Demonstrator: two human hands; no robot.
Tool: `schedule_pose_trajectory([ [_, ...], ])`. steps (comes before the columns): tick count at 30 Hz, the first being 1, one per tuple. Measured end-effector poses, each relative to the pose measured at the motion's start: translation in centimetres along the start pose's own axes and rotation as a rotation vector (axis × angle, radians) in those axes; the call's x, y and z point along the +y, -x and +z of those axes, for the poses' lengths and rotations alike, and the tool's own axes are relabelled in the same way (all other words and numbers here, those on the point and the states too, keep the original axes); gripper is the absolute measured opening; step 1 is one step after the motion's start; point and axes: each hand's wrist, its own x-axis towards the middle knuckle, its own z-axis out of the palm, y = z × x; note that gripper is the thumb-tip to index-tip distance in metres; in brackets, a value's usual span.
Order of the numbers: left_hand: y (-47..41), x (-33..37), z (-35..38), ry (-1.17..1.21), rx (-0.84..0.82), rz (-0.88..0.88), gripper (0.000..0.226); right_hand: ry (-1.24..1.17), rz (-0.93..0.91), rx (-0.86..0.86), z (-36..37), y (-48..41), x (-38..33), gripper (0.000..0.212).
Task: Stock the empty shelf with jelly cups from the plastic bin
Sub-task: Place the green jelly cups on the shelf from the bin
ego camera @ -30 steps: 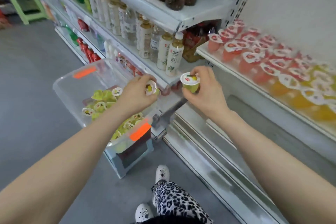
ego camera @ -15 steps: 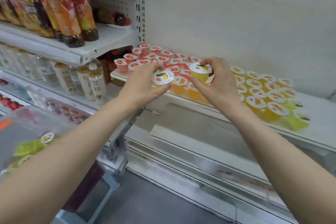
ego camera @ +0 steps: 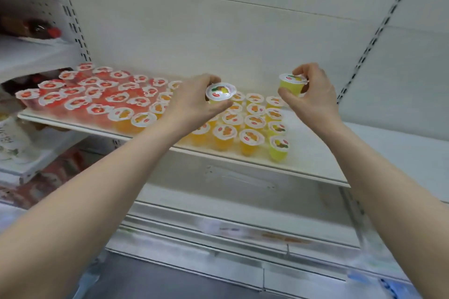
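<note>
Roughly half the shelf (ego camera: 364, 150) is stocked; left hand (ego camera: 194, 104) and right hand (ego camera: 315, 97) each grip a yellow jelly cup (ego camera: 221, 92), right end unfilled.

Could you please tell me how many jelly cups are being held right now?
2. The left hand grips the left cup above the shelf; the right hand pinches the right cup farther right. No others show in the palms.
</note>
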Motion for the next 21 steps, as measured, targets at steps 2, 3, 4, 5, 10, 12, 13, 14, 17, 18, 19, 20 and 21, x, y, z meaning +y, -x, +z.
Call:
schedule_pose_trajectory([
  [2, -0.7, 1.4, 1.5, 0.001, -0.010, -0.009, 0.058, 0.018, 0.083, -0.017, -0.7, -0.8, 3.0, 0.040],
  [3, -1.0, 2.0, 2.2, -0.002, -0.014, -0.011, 0.058, 0.029, 0.124, -0.039, -1.0, -1.0, 4.4, 0.039],
  [4, -1.2, 2.5, 2.9, -0.008, -0.019, -0.012, 0.058, 0.048, 0.159, -0.072, -1.0, -1.3, 5.8, 0.038],
  [5, -1.5, 3.0, 3.5, -0.012, -0.025, -0.016, 0.057, 0.072, 0.183, -0.113, -0.8, -1.5, 7.0, 0.038],
  [10, -2.4, 4.3, 5.2, -0.027, -0.042, -0.056, 0.055, 0.078, 0.221, -0.242, 1.4, -1.6, 11.1, 0.038],
  [12, -2.7, 4.4, 5.4, -0.031, -0.044, -0.077, 0.055, 0.066, 0.226, -0.268, 2.4, -1.9, 11.9, 0.039],
  [13, -2.8, 4.4, 5.5, -0.029, -0.045, -0.086, 0.054, 0.062, 0.225, -0.276, 2.8, -2.1, 12.1, 0.039],
  [14, -3.0, 4.5, 5.5, -0.026, -0.045, -0.093, 0.054, 0.061, 0.224, -0.281, 3.1, -2.4, 12.4, 0.039],
  [17, -3.3, 4.6, 5.5, -0.021, -0.042, -0.105, 0.052, 0.070, 0.227, -0.303, 4.0, -3.2, 13.4, 0.040],
  [18, -3.3, 4.7, 5.6, -0.024, -0.040, -0.106, 0.053, 0.072, 0.226, -0.311, 4.3, -3.4, 13.7, 0.040],
  [19, -3.4, 4.7, 5.7, -0.029, -0.039, -0.104, 0.054, 0.071, 0.225, -0.316, 4.5, -3.6, 14.0, 0.040],
  [20, -3.5, 4.7, 5.8, -0.034, -0.039, -0.101, 0.055, 0.069, 0.222, -0.317, 4.8, -3.8, 14.2, 0.040],
  [21, -3.6, 4.8, 5.9, -0.037, -0.040, -0.098, 0.055, 0.066, 0.217, -0.317, 5.0, -4.0, 14.3, 0.040],
])
